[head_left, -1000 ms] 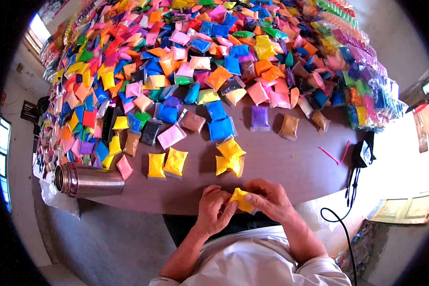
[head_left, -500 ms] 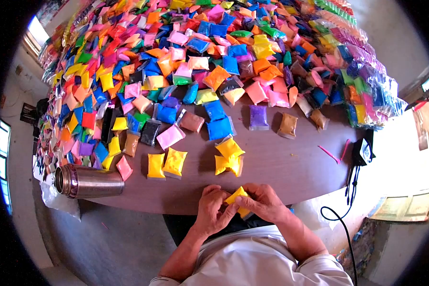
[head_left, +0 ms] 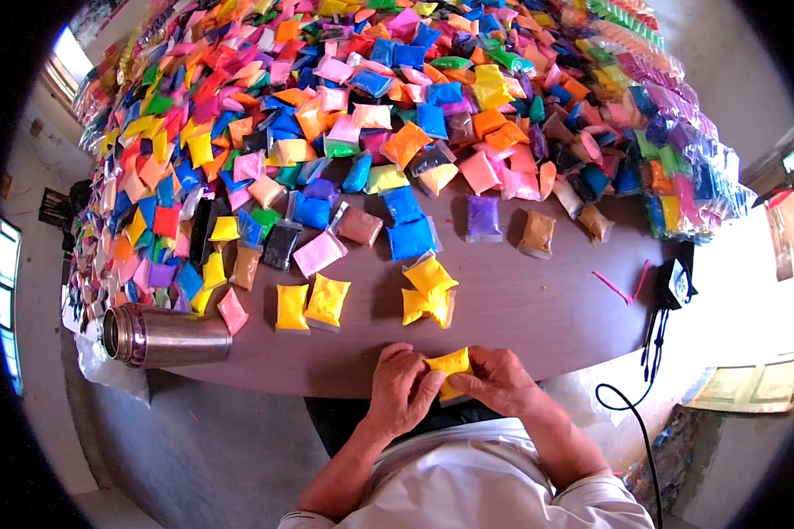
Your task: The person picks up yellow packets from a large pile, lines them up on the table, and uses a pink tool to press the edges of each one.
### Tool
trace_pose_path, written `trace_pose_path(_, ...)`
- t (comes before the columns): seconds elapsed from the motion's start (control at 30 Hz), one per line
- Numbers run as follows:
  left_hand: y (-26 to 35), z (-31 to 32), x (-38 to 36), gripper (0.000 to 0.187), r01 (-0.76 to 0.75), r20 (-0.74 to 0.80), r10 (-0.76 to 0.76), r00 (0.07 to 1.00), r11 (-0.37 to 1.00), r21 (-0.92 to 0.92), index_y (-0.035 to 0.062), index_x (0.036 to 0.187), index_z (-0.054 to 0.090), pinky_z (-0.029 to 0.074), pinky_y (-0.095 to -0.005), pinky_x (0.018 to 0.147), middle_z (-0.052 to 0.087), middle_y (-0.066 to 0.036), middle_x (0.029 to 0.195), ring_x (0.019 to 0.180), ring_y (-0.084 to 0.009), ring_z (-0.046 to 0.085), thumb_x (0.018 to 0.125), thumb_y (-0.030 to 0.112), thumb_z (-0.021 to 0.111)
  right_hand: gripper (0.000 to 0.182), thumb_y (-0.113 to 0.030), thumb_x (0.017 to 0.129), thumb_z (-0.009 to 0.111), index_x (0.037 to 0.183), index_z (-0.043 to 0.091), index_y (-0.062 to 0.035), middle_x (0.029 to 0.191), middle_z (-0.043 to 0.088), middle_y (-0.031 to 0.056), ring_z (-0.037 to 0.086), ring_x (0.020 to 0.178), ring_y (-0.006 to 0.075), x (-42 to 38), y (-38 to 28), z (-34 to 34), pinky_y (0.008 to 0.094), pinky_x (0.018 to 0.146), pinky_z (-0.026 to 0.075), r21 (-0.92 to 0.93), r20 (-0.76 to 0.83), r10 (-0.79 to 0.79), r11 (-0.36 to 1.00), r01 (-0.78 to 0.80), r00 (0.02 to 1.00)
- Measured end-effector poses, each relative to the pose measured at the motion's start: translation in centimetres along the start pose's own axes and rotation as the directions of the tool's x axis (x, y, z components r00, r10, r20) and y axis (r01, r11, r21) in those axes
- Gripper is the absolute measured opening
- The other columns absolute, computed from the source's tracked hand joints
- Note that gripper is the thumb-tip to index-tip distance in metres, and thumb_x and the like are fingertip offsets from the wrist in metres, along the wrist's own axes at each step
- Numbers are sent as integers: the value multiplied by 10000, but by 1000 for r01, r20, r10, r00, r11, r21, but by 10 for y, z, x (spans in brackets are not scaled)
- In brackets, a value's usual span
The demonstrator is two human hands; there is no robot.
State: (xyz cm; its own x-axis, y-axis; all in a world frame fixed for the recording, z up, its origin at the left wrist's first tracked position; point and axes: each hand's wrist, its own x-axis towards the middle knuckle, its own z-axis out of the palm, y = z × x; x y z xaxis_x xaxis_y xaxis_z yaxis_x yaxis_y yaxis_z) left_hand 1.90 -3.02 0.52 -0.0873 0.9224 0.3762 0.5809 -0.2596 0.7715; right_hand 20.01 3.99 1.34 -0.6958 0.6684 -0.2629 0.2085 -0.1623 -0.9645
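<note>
Yellow packet (head_left: 451,363) near table edge (head_left: 326,392)

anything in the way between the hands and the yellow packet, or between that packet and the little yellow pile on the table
Nothing visible: the left hand and right hand both hold the yellow packet directly, and only bare tabletop shows between it and the yellow pile.
</note>
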Motion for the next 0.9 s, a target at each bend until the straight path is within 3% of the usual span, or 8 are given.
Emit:
trace_pose_path(0.03,2,-2,-1,306,2,-1,-2,1000,1000,0,68,711,485,427,-417,822,480,-89,612,612,-300,515,896,282,603,233,-183,892,665,1010,625,14,818,639,58,534,737,76,-1,3,4,287,651,481,0,1,1,1000,-1,1000)
trace_pose_path(0.1,7,-9,-3,274,116,78,-116,990,993,7,13,853,589,405,-463,929,605,-153,853,880,-366,563,871,287,601,268,-202,916,651,1048,622,30,871,656,47,546,773,80,1,4,15,280,681,487,191,-39,1,982,7,999)
trace_pose_path(0.23,6,-7,-4,277,152,46,-151,988,988,-18,13,854,591,401,-464,934,612,-152,863,886,-366,565,868,289,609,289,-209,939,627,1083,620,41,913,659,33,554,815,79,-1,-18,19,261,718,486,363,-35,-11,931,23,999)
trace_pose_path(0.3,6,-4,2,311,0,-27,0,1000,1000,-22,78,722,499,424,-419,842,496,-74,614,602,-278,516,893,306,620,284,-207,950,613,1091,622,40,930,655,25,561,834,74,0,-22,13,249,745,485,298,-17,-12,954,16,1000)
trace_pose_path(0.43,2,-3,-1,302,2,19,-2,1000,1000,12,77,727,504,421,-416,849,510,-76,631,615,-268,524,892,301,622,301,-220,949,615,1102,618,39,947,653,24,568,834,71,6,-15,7,248,752,489,201,-3,-26,979,26,1000)
trace_pose_path(0.53,5,-8,1,280,57,72,-57,996,998,6,67,762,546,416,-416,876,559,-85,681,670,-266,562,892,304,620,304,-224,947,616,1105,617,36,958,654,26,580,830,76,7,-20,14,248,742,498,293,-14,-23,956,26,1000)
trace_pose_path(0.6,14,-11,7,262,-25,55,25,998,1000,-6,59,823,589,411,-414,903,600,-88,732,736,-270,593,891,311,615,289,-211,947,614,1109,618,28,957,657,26,591,830,80,8,-22,16,243,731,509,448,-131,0,892,59,991)
trace_pose_path(0.9,-1,-2,-4,262,-21,84,17,996,999,48,51,858,608,400,-421,921,618,-107,787,796,-269,600,893,311,615,272,-170,922,648,1094,614,38,991,661,31,607,856,101,8,-24,9,263,775,515,435,41,-4,901,-14,999)
